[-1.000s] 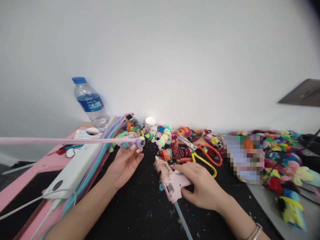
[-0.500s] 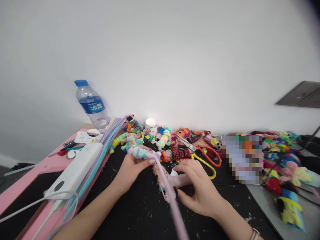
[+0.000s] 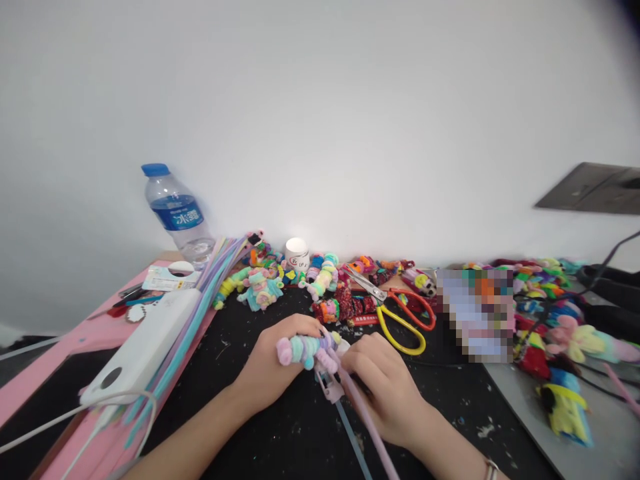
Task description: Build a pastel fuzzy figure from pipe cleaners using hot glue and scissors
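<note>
My left hand [image 3: 280, 360] is closed round a small figure [image 3: 305, 350] of fuzzy pipe cleaner coiled in pink, mint and lilac. A long lilac pipe cleaner [image 3: 373, 427] trails from it toward me. Close beside it, my right hand [image 3: 387, 383] curls round a pale pink tool [image 3: 327, 385] with a metal part; its kind is unclear and the fingers hide most of it. A thin blue-grey strip [image 3: 353, 437] runs down below the tool. Both hands meet over the black work surface [image 3: 280, 427].
Scissors [image 3: 395, 310] with red and yellow handles lie beyond my right hand. Behind are several fuzzy figures [image 3: 263, 290] and a paper cup [image 3: 297, 253]. Leftward are a bundle of pipe cleaners [image 3: 200, 327], a white power strip [image 3: 145, 347] and a water bottle [image 3: 175, 210] against the wall.
My hands have come together, bringing the tool up against the figure. The figure has moved nearer to me and turned. The view has shifted slightly.
</note>
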{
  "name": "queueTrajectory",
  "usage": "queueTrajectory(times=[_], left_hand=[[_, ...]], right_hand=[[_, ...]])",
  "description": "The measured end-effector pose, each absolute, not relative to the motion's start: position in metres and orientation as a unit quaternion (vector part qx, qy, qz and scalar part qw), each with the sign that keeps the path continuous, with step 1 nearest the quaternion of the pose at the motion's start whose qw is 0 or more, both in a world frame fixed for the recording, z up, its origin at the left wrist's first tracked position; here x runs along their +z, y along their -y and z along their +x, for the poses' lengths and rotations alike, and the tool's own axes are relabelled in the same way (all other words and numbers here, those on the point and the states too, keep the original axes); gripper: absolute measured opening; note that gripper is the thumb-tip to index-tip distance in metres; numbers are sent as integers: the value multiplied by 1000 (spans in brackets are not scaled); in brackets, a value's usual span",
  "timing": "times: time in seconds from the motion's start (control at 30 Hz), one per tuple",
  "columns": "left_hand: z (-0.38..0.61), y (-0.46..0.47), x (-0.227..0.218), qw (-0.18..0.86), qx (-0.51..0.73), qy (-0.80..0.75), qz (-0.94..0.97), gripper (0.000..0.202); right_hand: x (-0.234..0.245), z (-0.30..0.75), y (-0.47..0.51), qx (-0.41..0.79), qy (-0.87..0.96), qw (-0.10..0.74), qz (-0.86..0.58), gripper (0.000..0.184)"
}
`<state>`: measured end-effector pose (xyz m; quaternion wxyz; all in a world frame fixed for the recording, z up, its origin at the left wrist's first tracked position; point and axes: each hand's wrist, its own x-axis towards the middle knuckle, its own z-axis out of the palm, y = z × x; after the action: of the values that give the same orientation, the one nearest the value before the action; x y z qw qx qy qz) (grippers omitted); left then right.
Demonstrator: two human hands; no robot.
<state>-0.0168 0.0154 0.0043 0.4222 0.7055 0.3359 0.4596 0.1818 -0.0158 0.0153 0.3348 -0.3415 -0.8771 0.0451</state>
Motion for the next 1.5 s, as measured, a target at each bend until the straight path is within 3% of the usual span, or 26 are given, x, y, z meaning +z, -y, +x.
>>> queueTrajectory(times=[0.43,0.67,0.93,1.13,1.5], left_hand=[[-15,-12,5,407,458,-320,722,22],[-14,-11,9,398,445,-355,720,24],[-8,-9,4,585,423,-371,585,29],[-10,-8,6,588,406,-364,597,23],[-4,-3,16,633,404,-324,575,32]], right_hand=[[18,181,14,30,868,356,-344,14],[18,179,17,111,845,378,-361,13],[15,177,22,212,793,388,-419,17],[16,178,19,186,810,392,-395,16],[19,178,18,156,837,369,-373,17]])
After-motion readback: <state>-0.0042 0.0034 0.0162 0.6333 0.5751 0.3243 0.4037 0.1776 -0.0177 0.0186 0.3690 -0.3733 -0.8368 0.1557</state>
